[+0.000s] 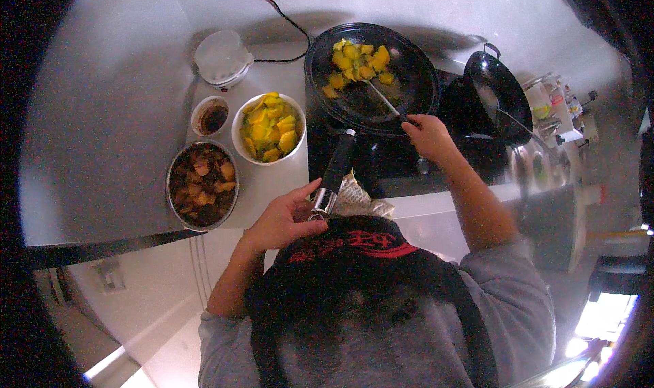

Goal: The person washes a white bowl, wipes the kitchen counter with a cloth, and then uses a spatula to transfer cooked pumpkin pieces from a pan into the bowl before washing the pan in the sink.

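Observation:
My right hand (pixel 426 137) grips the dark handle of a turner with a thin metal shaft (pixel 382 98). The shaft reaches into a black wok (pixel 414 76), where its tip meets yellow food chunks (pixel 360 63) gathered at the far left of the pan. From the wok a thick black handle (pixel 340 158) with a steel end points towards me. Beside that steel end is my left hand (pixel 286 217), thumb and forefinger spread around it, the forefinger close to the handle's edge. Whether the other fingers touch its underside is hidden.
Left on the counter stand a white bowl (pixel 234 135) of yellow chunks, a cup of dark sauce (pixel 210 119), a bowl of browned chunks (pixel 170 204) and a lidded white appliance (pixel 220 58). A second wok (pixel 490 91) is at right. A patterned cloth (pixel 355 196) lies under the handle.

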Motion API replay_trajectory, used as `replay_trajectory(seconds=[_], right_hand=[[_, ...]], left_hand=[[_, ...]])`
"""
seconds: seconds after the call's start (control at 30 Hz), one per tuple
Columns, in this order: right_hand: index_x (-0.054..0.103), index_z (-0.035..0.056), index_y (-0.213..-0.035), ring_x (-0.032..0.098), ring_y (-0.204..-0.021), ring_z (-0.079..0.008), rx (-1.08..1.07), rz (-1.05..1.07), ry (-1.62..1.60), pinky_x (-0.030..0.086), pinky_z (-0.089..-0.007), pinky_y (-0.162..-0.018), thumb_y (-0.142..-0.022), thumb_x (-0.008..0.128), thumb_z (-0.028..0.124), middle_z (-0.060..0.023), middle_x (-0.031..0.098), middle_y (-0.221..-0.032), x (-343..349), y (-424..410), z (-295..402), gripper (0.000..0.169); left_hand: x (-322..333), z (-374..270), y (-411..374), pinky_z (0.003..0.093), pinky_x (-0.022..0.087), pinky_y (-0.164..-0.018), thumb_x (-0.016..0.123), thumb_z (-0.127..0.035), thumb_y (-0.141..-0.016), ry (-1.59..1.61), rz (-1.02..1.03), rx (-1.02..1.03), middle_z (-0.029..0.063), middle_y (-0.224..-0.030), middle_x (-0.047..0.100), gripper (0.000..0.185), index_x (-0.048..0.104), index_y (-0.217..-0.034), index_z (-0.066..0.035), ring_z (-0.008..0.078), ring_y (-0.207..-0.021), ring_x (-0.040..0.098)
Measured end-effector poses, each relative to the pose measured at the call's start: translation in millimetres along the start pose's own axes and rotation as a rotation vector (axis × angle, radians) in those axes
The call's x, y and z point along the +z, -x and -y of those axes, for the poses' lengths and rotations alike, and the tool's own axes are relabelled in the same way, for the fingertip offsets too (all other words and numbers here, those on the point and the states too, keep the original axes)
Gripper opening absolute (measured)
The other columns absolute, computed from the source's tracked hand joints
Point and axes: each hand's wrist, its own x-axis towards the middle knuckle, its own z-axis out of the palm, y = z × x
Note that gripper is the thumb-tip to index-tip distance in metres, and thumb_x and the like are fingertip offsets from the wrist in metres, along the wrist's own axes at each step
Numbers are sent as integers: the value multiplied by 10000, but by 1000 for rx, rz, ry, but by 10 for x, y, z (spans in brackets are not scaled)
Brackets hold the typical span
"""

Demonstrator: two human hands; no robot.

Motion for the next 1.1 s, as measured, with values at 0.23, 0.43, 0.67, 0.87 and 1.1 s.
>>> replay_trajectory(seconds=[0.23,0.43,0.67,0.87,1.1], right_hand=[[603,27,-1062,614,-865,-333,69,-2,-83,479,-378,-779,-835,560,294,-200,629,-927,-220,325,-28,353],[589,12,-1087,626,-693,-211,222,108,-211,491,-323,-655,-841,570,261,-176,646,-807,-446,547,125,350],[561,-7,-1123,576,-653,-141,64,73,-162,476,-293,-646,-849,567,218,-142,650,-796,-509,796,329,355],[564,19,-1128,623,-783,-237,-77,187,-101,472,-332,-725,-835,571,224,-170,646,-892,-536,827,753,357],[571,6,-1098,599,-915,-309,-353,285,180,462,-348,-808,-816,579,188,-197,606,-1005,-291,572,1132,336]], left_hand=[[-138,341,-23,272,478,-762,628,-105,-813,127,-106,41,100,-966,620,591,354,-1334,-59,132,-842,585],[-328,691,44,253,480,-675,555,-242,-867,318,-318,-82,101,-926,629,435,459,-1243,-44,147,-727,607],[-397,820,162,236,476,-610,549,-264,-872,369,-375,-169,98,-916,625,442,460,-1220,-7,139,-717,607],[-436,1015,264,221,466,-585,564,-236,-862,480,-419,-156,114,-919,615,439,456,-1217,-1,140,-677,599],[-467,1141,346,218,461,-572,561,-198,-865,499,-440,-170,122,-901,612,391,471,-1194,-7,137,-664,595]])
